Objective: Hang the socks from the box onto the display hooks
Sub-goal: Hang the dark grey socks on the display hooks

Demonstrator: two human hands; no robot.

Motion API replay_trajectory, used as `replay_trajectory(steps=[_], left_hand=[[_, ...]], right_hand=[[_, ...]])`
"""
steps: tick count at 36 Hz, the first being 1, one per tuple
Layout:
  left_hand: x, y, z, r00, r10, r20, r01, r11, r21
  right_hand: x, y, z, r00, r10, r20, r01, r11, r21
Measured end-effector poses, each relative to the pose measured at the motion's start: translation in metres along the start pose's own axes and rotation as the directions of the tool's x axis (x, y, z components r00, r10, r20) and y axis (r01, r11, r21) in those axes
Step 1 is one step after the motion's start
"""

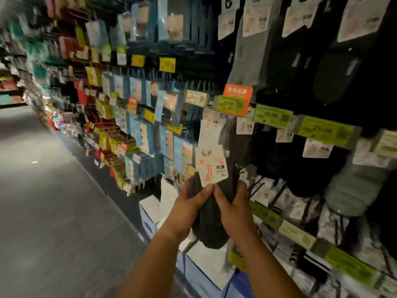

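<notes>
Both hands hold a bundle of dark socks (211,222) with white card labels (212,166) in front of the display wall. My left hand (189,209) grips the bundle's left side, thumb on the lower card. My right hand (234,207) clasps its right side. The cards stand up toward a row of hooks carrying green price tags (272,116). Beneath my hands sit white boxes (206,263); their contents are hidden by my arms.
Black and grey socks (352,190) hang on the dark wall at right. Blue and colourful sock packs (150,108) fill the blurred racks at left. A grey aisle floor (53,201) stretches along the left.
</notes>
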State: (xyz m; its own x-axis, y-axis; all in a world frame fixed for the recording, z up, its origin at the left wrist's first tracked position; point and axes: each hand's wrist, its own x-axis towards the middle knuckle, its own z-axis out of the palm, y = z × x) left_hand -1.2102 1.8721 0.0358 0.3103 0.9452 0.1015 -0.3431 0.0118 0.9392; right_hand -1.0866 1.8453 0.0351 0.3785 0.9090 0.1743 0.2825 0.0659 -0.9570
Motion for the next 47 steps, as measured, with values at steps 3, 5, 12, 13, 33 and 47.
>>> replay_trajectory(steps=[3, 5, 12, 13, 33, 47], left_hand=[[0.036, -0.005, -0.02, 0.998, -0.017, 0.06, 0.017, 1.0, -0.005], [0.059, -0.006, -0.031, 0.995, -0.011, 0.096, 0.012, 1.0, -0.008], [0.123, -0.009, -0.071, 0.966, -0.067, 0.25, 0.065, 0.998, 0.016], [0.129, -0.01, -0.076, 0.959, -0.086, 0.269, 0.09, 0.996, -0.003], [0.183, -0.017, -0.094, 0.898, -0.034, 0.438, 0.057, 0.998, -0.039], [0.196, -0.018, -0.117, 0.921, 0.002, 0.39, -0.005, 1.0, 0.007]], right_hand=[[0.022, 0.002, 0.02, 0.997, 0.009, -0.072, -0.009, 1.0, -0.003], [0.035, 0.002, 0.034, 0.99, 0.024, -0.138, -0.03, 0.999, -0.043], [0.071, 0.001, 0.079, 0.922, 0.004, -0.387, -0.096, 0.971, -0.221], [0.076, 0.0, 0.082, 0.924, 0.031, -0.381, -0.102, 0.98, -0.169], [0.094, -0.016, 0.098, 0.791, 0.157, -0.592, 0.123, 0.906, 0.405], [0.123, -0.05, 0.08, 0.776, 0.044, -0.629, 0.253, 0.892, 0.374]])
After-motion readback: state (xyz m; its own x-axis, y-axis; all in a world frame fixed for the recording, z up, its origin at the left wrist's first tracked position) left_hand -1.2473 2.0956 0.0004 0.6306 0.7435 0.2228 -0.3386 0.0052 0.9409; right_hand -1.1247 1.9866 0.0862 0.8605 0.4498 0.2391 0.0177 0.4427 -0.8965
